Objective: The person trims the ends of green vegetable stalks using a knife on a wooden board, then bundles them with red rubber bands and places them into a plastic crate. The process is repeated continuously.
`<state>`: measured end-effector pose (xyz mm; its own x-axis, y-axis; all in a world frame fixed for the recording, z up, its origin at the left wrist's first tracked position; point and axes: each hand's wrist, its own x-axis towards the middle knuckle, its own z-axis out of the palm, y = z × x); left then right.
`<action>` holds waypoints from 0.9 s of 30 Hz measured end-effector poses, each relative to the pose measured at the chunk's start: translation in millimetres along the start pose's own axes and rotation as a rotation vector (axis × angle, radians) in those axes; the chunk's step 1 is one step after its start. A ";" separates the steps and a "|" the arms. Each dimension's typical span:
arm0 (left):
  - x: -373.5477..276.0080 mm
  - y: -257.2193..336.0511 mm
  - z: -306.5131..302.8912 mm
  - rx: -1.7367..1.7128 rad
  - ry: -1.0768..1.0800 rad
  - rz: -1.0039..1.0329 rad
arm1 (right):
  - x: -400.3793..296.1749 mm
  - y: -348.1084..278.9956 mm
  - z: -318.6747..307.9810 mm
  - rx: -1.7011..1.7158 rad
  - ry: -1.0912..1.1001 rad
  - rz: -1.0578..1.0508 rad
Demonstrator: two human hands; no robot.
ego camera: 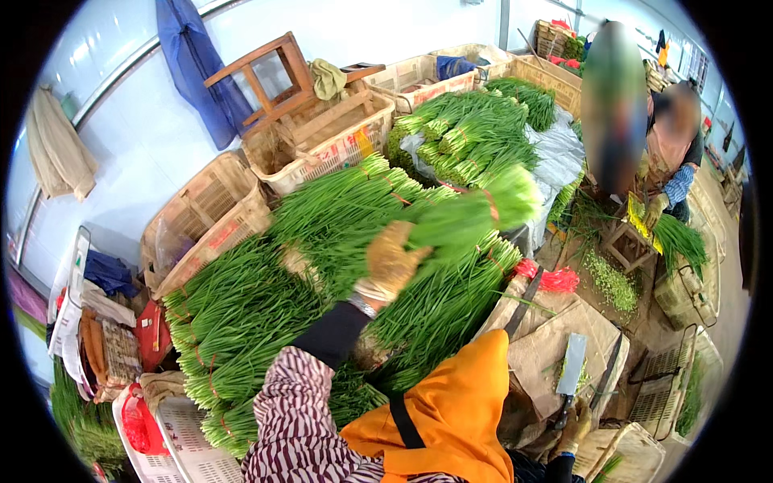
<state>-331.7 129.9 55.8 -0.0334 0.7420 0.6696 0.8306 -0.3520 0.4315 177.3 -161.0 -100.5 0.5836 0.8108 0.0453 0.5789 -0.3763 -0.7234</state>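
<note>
My left hand (392, 259), in a tan work glove, has its fingers around the leafy end of a bunch of garlic chives (477, 211). That bunch, tied with a red band, is blurred by motion over the heap, its pale stem ends to the right. Beneath it lie stacked rows of tied chive bunches (241, 326). Low on my right side, my right hand (577, 425), also gloved, grips the dark handle of a broad-bladed knife (571, 365). The blade lies over brown sheeting (543, 356) with bits of green on it.
Plastic crates (211, 223) line the wall, one carrying a wooden chair (278, 90). Another chive heap (471, 133) stands beyond. Red twine (549, 278) lies at the sheeting's far edge. A gloved co-worker (670, 139) sits at right near a small wooden stool (628, 244) and floor trimmings (610, 284).
</note>
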 end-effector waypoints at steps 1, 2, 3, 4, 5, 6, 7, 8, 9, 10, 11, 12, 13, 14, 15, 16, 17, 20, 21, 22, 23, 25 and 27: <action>-7.1 21.3 5.0 -0.073 -0.064 0.012 | -1.0 6.7 1.2 0.039 0.026 0.009; -15.5 40.8 13.7 -0.160 -0.123 0.024 | -1.4 13.6 -0.5 0.009 0.029 0.025; -24.0 60.4 23.4 -0.248 -0.182 0.038 | -1.3 20.6 1.2 0.093 0.047 0.054; -35.6 72.1 42.5 -0.327 -0.242 0.060 | -1.3 26.3 4.5 0.178 0.069 0.084; -48.3 77.8 64.5 -0.402 -0.301 0.085 | -1.3 30.5 5.1 0.268 0.088 0.111; -63.6 85.8 86.6 -0.372 -0.336 0.139 | -2.0 26.3 2.6 0.214 0.044 0.172; -77.1 92.9 104.7 -0.342 -0.368 0.194 | -3.3 26.6 1.7 0.208 0.048 0.182; -86.8 101.5 121.3 -0.313 -0.556 0.192 | -7.0 31.4 1.2 0.198 0.059 0.200; -95.4 109.2 138.9 -0.280 -0.745 0.194 | -10.3 35.0 0.0 0.189 0.073 0.220; -104.2 108.8 161.1 -0.103 -0.955 0.238 | -12.7 27.1 1.4 0.186 0.099 0.225; -118.2 93.5 182.9 -0.128 -0.911 0.239 | -12.7 27.2 -2.4 0.174 0.120 0.175; -121.9 105.7 185.7 -0.144 -0.993 0.242 | -20.0 46.4 -7.8 0.053 0.142 0.127; -119.0 107.3 180.2 -0.142 -1.064 0.238 | -25.0 62.0 -9.5 -0.059 0.150 0.072; -116.4 100.8 178.4 -0.173 -1.073 0.310 | -28.3 55.8 -5.2 -0.065 0.143 0.058; -114.0 92.1 177.0 -0.208 -1.090 0.378 | -26.0 30.3 -1.4 -0.074 0.132 0.051; -106.0 101.0 162.0 -0.167 -1.161 0.352 | -31.8 27.2 2.7 -0.222 0.115 0.046; -111.3 75.1 170.2 -0.121 -0.962 0.454 | -23.8 14.2 10.1 -0.365 0.083 0.005; -59.4 112.8 143.2 0.348 -1.277 0.545 | -24.1 8.6 23.1 -0.515 0.082 0.102; -45.2 132.5 129.0 0.348 -1.199 0.529 | -21.8 1.4 21.0 -0.495 -0.003 0.208; -33.3 144.1 121.6 0.290 -1.134 0.522 | -18.5 -0.7 26.5 -0.443 0.016 0.173; -27.4 162.5 122.6 0.198 -1.126 0.501 | -19.9 -6.7 15.5 -0.424 -0.032 0.242; -28.9 199.2 125.4 0.110 -0.992 0.605 | -22.7 -7.7 11.5 -0.433 0.030 0.208; -41.6 227.9 139.7 -0.051 -1.007 0.654 | -23.2 -9.5 9.5 -0.423 0.012 0.238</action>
<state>-63.3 98.6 41.7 0.8544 0.5196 0.0081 0.5047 -0.8334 0.2253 152.8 -172.0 -101.2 0.7329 0.6759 -0.0776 0.6081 -0.7019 -0.3708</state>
